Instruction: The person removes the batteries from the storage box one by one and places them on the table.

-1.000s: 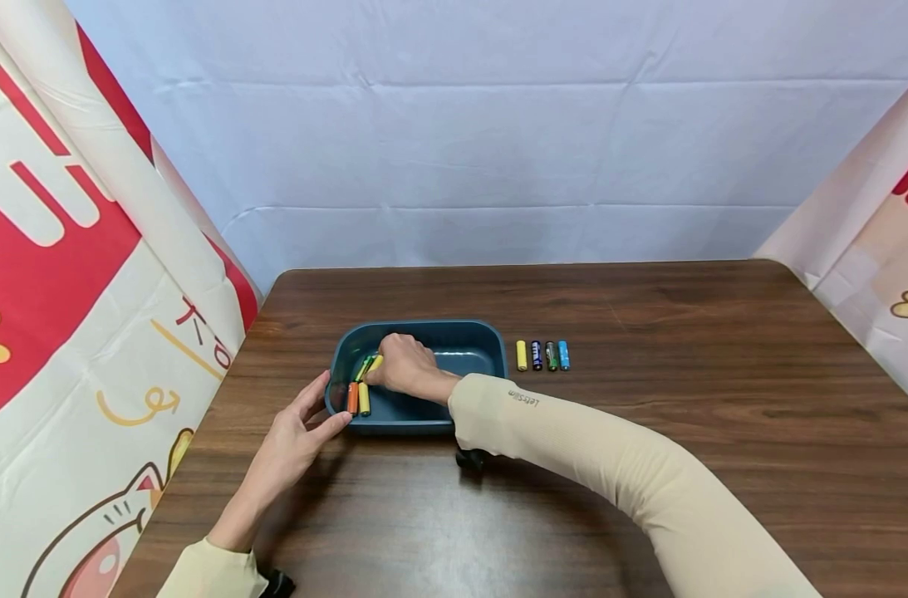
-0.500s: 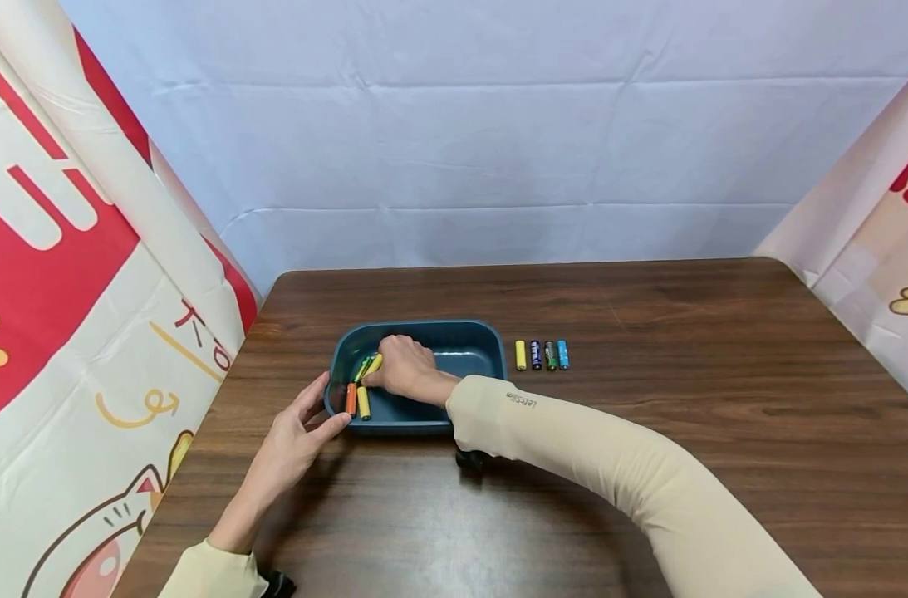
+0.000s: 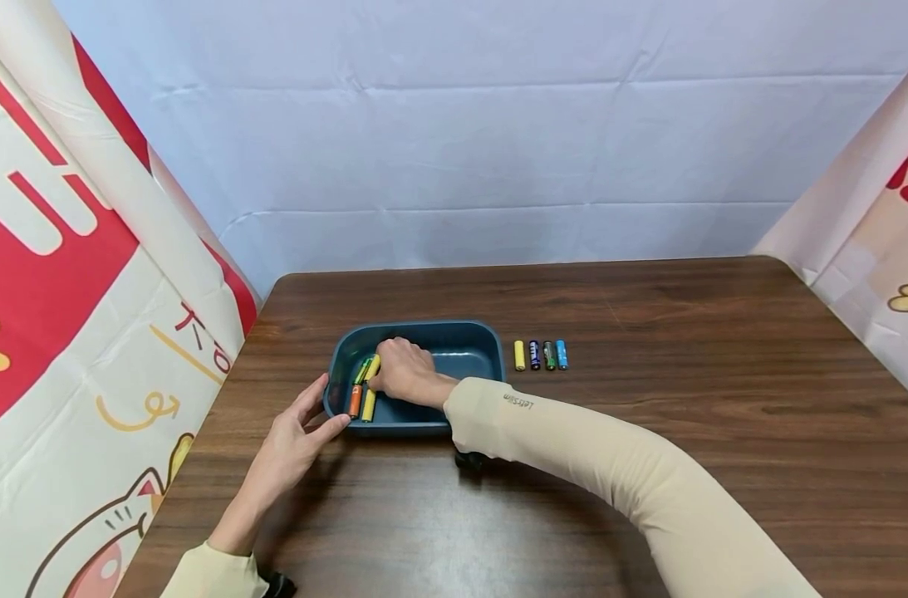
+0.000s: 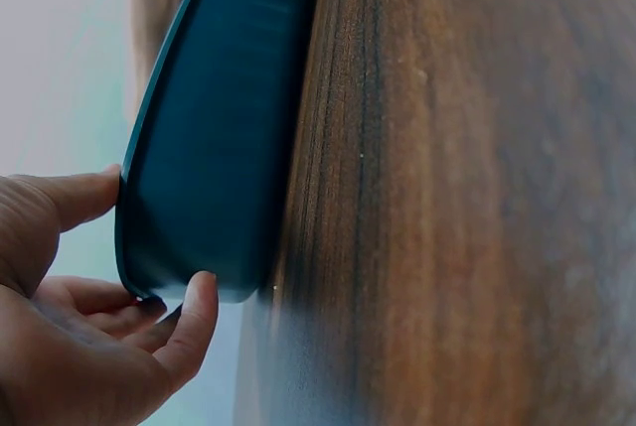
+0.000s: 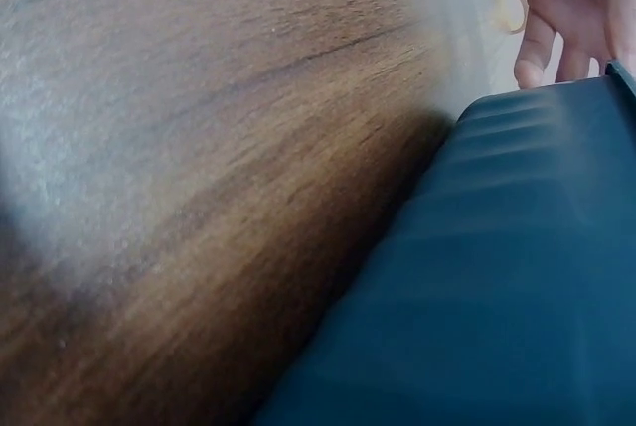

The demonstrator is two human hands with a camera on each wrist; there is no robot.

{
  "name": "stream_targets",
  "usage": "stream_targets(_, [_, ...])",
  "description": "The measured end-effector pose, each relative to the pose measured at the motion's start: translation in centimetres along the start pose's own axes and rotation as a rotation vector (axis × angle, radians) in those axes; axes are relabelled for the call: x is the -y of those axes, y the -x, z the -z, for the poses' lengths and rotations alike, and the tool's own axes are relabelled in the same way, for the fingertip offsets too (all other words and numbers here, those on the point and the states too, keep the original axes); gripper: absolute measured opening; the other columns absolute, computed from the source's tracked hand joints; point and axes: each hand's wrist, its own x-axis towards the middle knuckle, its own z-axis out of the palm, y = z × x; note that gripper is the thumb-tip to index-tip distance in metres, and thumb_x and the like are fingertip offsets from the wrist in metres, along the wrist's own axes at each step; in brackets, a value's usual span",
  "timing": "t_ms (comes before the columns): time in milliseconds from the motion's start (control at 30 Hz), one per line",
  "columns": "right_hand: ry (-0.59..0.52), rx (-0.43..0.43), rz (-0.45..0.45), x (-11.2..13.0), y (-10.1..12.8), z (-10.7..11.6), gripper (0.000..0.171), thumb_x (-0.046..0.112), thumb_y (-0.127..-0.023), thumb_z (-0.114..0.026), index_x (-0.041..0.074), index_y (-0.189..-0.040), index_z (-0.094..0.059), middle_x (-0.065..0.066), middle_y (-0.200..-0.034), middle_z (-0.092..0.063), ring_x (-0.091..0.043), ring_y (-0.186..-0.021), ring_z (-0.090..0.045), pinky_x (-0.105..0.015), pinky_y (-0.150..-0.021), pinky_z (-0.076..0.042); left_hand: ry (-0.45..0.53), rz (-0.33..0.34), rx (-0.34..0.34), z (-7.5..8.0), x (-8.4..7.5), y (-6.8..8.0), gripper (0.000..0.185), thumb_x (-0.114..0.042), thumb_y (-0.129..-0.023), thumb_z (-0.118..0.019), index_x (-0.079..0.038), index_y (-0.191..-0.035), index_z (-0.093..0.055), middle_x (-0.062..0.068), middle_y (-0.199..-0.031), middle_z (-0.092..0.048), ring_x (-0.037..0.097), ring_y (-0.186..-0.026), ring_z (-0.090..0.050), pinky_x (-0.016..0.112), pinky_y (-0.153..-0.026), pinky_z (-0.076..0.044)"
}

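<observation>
Four small batteries already sit on the dark brown wooden desk [image 3: 648, 399], and we count roughly four more waiting in the tub, so we judge ourselves about halfway through. Biggest thing in play is that desk, walled in by a white cloth backdrop [image 3: 461, 149] and red-and-cream printed banners [image 3: 65, 274] on either side. Next down, the dark teal oval plastic tub [image 3: 464, 349], sitting left of centre.

Our left hand [image 3: 296, 444] steadies the tub's near-left corner, thumb on the rim and fingers against the outer wall, lightly bent rather than clenched round it; the left wrist view shows that same contact [image 4: 189, 312]. Our right hand [image 3: 404, 371] reaches down inside the tub, fingers curled over, pinching the upper end of a yellow cylindrical battery [image 3: 374, 366].

Beside it in the tub we see a green battery [image 3: 362, 370], an orange battery [image 3: 355, 401] and a second yellow battery [image 3: 368, 404], all bunched at the left end.

Just right of the tub lies the tidy row of loose batteries [image 3: 540, 355]: yellow, dark navy, black-green, blue, side by side. Nothing blocks the path there except the tub's own right wall.
</observation>
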Motion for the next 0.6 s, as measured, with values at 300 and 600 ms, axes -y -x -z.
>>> stream_targets(300, [-0.04, 0.002, 0.036, -0.2, 0.24, 0.29, 0.021, 0.029, -0.093, -0.08, 0.015, -0.082, -0.067, -0.001, -0.073, -0.059, -0.016, -0.059, -0.055, -0.026, -0.049, -0.045, -0.001, 0.006, -0.002, 0.0, 0.09, -0.01, 0.078, -0.02, -0.101, -0.07, -0.003, -0.163, -0.027, 0.024, -0.161, -0.037, 0.043, -0.138, -0.049, 0.051, -0.109, -0.044])
stream_targets(600, [-0.069, 0.031, 0.027, -0.24, 0.45, 0.94, 0.028, 0.026, -0.092, -0.079, 0.01, -0.115, -0.074, -0.001, -0.094, -0.067, -0.016, -0.073, -0.06, -0.028, -0.06, -0.052, -0.004, 0.013, 0.012, 0.08, 0.03, 0.04, 0.079, -0.022, -0.101, -0.07, -0.003, -0.163, -0.026, 0.024, -0.162, -0.035, 0.045, -0.139, -0.047, 0.05, -0.107, -0.044])
